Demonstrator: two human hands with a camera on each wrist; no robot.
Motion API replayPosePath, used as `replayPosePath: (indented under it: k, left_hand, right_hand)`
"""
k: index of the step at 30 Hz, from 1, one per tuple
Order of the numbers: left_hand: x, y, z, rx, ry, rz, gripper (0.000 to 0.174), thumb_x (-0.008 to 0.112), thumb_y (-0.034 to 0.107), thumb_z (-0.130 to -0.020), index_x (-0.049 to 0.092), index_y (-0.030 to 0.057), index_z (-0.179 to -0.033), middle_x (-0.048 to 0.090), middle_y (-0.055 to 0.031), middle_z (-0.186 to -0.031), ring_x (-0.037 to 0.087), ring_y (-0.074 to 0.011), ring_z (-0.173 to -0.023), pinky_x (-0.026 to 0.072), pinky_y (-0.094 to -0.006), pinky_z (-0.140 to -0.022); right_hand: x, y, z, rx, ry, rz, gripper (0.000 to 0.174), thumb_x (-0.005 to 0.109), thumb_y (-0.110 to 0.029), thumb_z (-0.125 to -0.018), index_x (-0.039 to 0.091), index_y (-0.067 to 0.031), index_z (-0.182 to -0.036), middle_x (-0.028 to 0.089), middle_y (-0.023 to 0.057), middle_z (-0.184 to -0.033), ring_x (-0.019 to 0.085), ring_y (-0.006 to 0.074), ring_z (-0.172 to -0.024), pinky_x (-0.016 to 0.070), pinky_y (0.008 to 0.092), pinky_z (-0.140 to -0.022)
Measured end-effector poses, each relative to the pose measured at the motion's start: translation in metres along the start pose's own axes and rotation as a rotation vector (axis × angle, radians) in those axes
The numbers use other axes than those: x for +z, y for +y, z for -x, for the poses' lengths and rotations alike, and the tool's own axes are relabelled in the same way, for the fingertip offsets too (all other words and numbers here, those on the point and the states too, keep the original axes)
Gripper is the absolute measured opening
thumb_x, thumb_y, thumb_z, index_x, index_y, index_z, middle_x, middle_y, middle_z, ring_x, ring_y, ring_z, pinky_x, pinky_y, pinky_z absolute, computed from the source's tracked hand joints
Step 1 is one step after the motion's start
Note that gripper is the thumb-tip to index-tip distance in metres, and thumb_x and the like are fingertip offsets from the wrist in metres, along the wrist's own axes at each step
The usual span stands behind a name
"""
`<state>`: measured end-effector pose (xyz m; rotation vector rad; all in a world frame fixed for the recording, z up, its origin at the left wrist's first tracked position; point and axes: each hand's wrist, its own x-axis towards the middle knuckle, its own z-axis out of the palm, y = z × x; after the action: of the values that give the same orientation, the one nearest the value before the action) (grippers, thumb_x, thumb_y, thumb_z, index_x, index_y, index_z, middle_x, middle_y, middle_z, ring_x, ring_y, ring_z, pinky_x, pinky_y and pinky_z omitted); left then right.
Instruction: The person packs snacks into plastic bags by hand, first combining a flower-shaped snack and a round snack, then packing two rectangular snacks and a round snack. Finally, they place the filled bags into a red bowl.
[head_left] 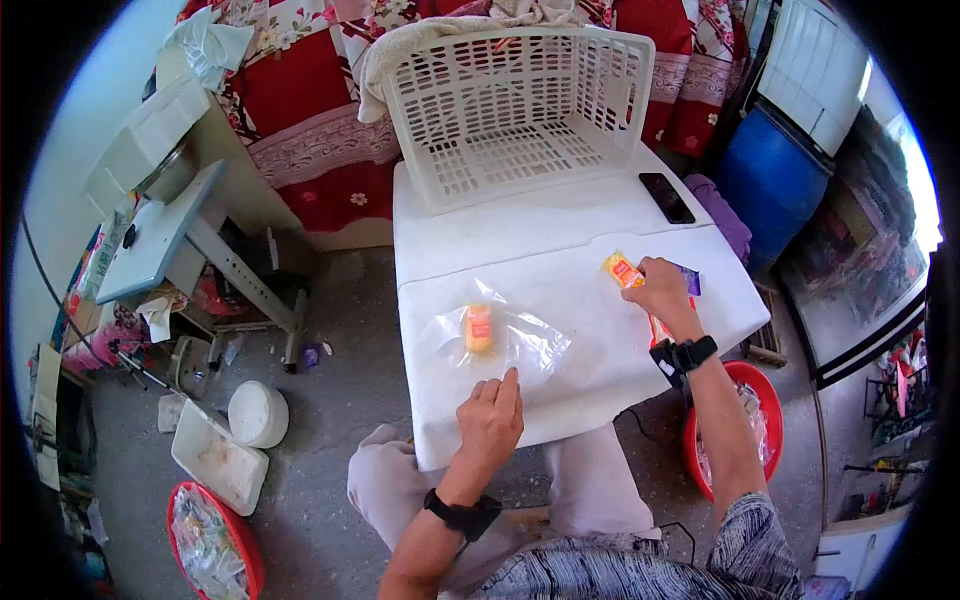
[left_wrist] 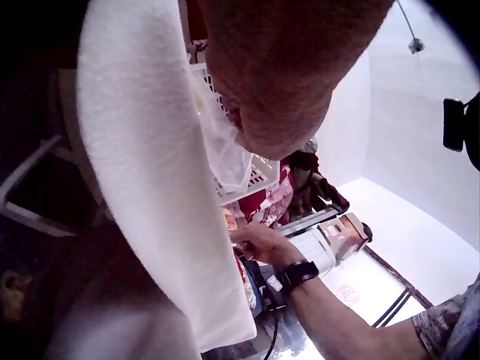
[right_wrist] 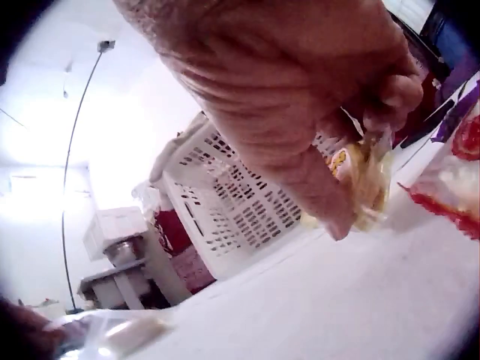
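Note:
My right hand [head_left: 665, 295] pinches a small yellow wrapped snack [head_left: 622, 270] with a red-orange label, at the right side of the white table. In the right wrist view, thumb and fingers close on the crinkled end of this snack's wrapper [right_wrist: 367, 187]. A second yellow wrapped snack [head_left: 479, 328] lies on a clear plastic bag [head_left: 535, 340] spread at the table's middle. Close to the bag's near edge is my left hand [head_left: 488, 420], fingers loosely extended and fingertips right at the plastic. Its forearm hides most of that hand in the left wrist view.
A white slotted basket [head_left: 520, 150] stands on its side at the table's back. A phone [head_left: 666, 198] lies at right; a purple packet [head_left: 690, 279] and a red-edged packet [head_left: 656, 330] are by the right hand. Red tubs [head_left: 250, 545] with plastic wrappers flank the table [head_left: 450, 415].

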<state>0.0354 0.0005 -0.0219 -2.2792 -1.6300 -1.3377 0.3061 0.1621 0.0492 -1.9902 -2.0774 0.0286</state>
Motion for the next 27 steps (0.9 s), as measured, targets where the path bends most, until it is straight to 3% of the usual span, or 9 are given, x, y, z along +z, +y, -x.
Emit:
replayPosePath:
  k: [3, 7, 15, 18, 20, 21, 23, 25, 27]
  left_hand:
    - [0.0, 0.0, -0.001, -0.01, 0.018, 0.004, 0.028, 0.063, 0.003, -0.079, 0.062, -0.0022, -0.106, 0.054, -0.0086, -0.072, 0.057, -0.0247, -0.065, 0.046, -0.037, -0.052]
    - [0.002, 0.002, 0.0, -0.01, 0.043, 0.008, 0.029, 0.063, 0.002, -0.078, 0.062, -0.0024, -0.107, 0.054, -0.0091, -0.072, 0.057, -0.0252, -0.064, 0.0458, -0.037, -0.052]
    - [0.001, 0.013, 0.003, 0.065, -0.018, 0.037, 0.034, 0.061, -0.003, -0.078, 0.061, -0.0024, -0.112, 0.056, -0.0115, -0.073, 0.057, -0.0275, -0.065, 0.0474, -0.0376, -0.055]
    - [0.003, 0.012, 0.004, 0.075, 0.0, 0.02, 0.035, 0.06, -0.003, -0.078, 0.06, -0.0024, -0.113, 0.056, -0.0116, -0.074, 0.057, -0.0276, -0.066, 0.0474, -0.0378, -0.055]
    - [0.004, 0.009, 0.005, 0.06, 0.016, 0.001, 0.035, 0.06, -0.003, -0.078, 0.06, -0.0025, -0.113, 0.055, -0.0117, -0.074, 0.057, -0.0277, -0.066, 0.0473, -0.038, -0.055]
    - [0.005, 0.005, 0.006, 0.062, 0.004, -0.012, 0.038, 0.06, -0.001, -0.077, 0.058, -0.0029, -0.115, 0.055, -0.0109, -0.075, 0.057, -0.027, -0.068, 0.0471, -0.0375, -0.055]
    - [0.003, 0.003, 0.007, 0.06, -0.015, -0.025, 0.041, 0.061, 0.0, -0.076, 0.057, -0.0033, -0.117, 0.054, -0.01, -0.077, 0.057, -0.0264, -0.069, 0.0468, -0.0369, -0.055]
    - [0.001, 0.005, 0.005, 0.08, -0.016, 0.005, 0.042, 0.062, 0.001, -0.076, 0.057, -0.0036, -0.117, 0.055, -0.0101, -0.077, 0.057, -0.0267, -0.069, 0.0471, -0.0375, -0.056]
    - [0.002, 0.004, 0.006, 0.088, -0.027, 0.03, 0.04, 0.061, -0.001, -0.077, 0.058, -0.0028, -0.116, 0.056, -0.0111, -0.076, 0.058, -0.0276, -0.068, 0.0475, -0.0378, -0.056]
  right_hand:
    - [-0.024, -0.02, 0.035, -0.084, -0.027, -0.322, 0.043, 0.074, -0.034, -0.07, 0.061, 0.0028, -0.087, 0.06, 0.0194, -0.083, 0.061, 0.03, -0.08, 0.0474, 0.0389, -0.068]
    - [-0.031, -0.055, 0.111, -0.229, -0.471, -0.53, 0.05, 0.073, -0.044, -0.072, 0.059, 0.0034, -0.081, 0.06, 0.0188, -0.072, 0.059, 0.0276, -0.066, 0.0449, 0.037, -0.06]
    - [0.007, -0.109, 0.129, -0.178, -0.337, -0.41, 0.045, 0.065, -0.041, -0.074, 0.064, 0.0026, -0.086, 0.063, 0.0241, -0.076, 0.062, 0.0403, -0.073, 0.0489, 0.0458, -0.067]
    - [0.032, -0.11, 0.133, -0.076, -0.174, -0.576, 0.04, 0.064, -0.031, -0.081, 0.063, 0.0034, -0.1, 0.067, 0.0189, -0.083, 0.066, 0.0326, -0.072, 0.0526, 0.04, -0.069]
    - [0.041, -0.112, 0.152, 0.184, -0.277, -1.255, 0.034, 0.057, -0.018, -0.089, 0.057, 0.0039, -0.115, 0.066, 0.014, -0.099, 0.066, 0.0215, -0.076, 0.0547, 0.0332, -0.07]
    - [0.043, -0.112, 0.163, 0.184, -0.282, -1.256, 0.034, 0.057, -0.018, -0.089, 0.057, 0.0039, -0.115, 0.066, 0.014, -0.099, 0.066, 0.0215, -0.076, 0.0547, 0.0332, -0.07]
    - [0.044, -0.112, 0.181, -0.008, -0.303, -1.286, 0.033, 0.049, -0.011, -0.094, 0.052, 0.0051, -0.122, 0.061, 0.0123, -0.11, 0.062, 0.0149, -0.08, 0.0547, 0.0279, -0.069]
    - [0.046, -0.115, 0.183, -0.021, -0.306, -1.276, 0.03, 0.048, -0.009, -0.092, 0.053, 0.0054, -0.119, 0.061, 0.013, -0.109, 0.062, 0.0161, -0.083, 0.0535, 0.0285, -0.068]
    - [0.053, -0.117, 0.171, -0.25, -0.321, -1.153, 0.03, 0.043, -0.003, -0.089, 0.053, 0.0052, -0.116, 0.061, 0.0109, -0.099, 0.06, 0.0157, -0.08, 0.0513, 0.029, -0.067]
